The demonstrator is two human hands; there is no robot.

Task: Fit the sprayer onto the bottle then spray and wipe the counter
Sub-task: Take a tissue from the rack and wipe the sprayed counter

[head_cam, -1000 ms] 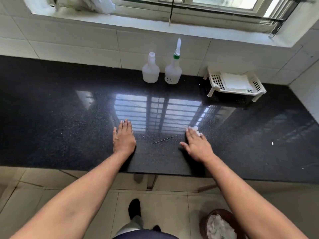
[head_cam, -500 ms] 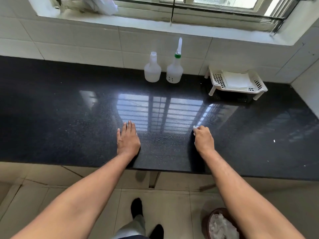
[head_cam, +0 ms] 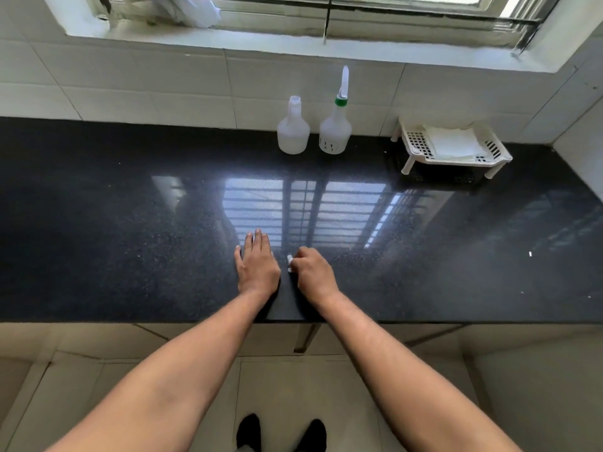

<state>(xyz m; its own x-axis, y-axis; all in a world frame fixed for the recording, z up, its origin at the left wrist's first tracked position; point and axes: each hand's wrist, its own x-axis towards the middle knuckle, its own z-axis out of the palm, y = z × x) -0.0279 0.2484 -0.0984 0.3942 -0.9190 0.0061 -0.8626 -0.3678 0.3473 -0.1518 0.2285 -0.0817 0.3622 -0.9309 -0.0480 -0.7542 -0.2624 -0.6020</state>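
Two white plastic bottles stand against the tiled wall at the back of the black counter (head_cam: 130,223). The left bottle (head_cam: 293,132) has an open neck. The right bottle (head_cam: 335,128) carries a white sprayer (head_cam: 343,84) with a green collar. My left hand (head_cam: 257,265) lies flat on the counter near its front edge, fingers stretched out. Right beside it, my right hand (head_cam: 313,272) is closed on a small white wipe (head_cam: 289,260), only a bit of which shows past the knuckles.
A white slotted tray on legs (head_cam: 414,145) with folded white cloths (head_cam: 452,143) stands at the back right. A window sill runs above the tiles. Small white specks lie on the counter at right. My feet stand on the tiled floor below.
My right hand has closed into a fist on the wipe and slid left across the counter until it is next to my left hand. The left hand stayed flat.
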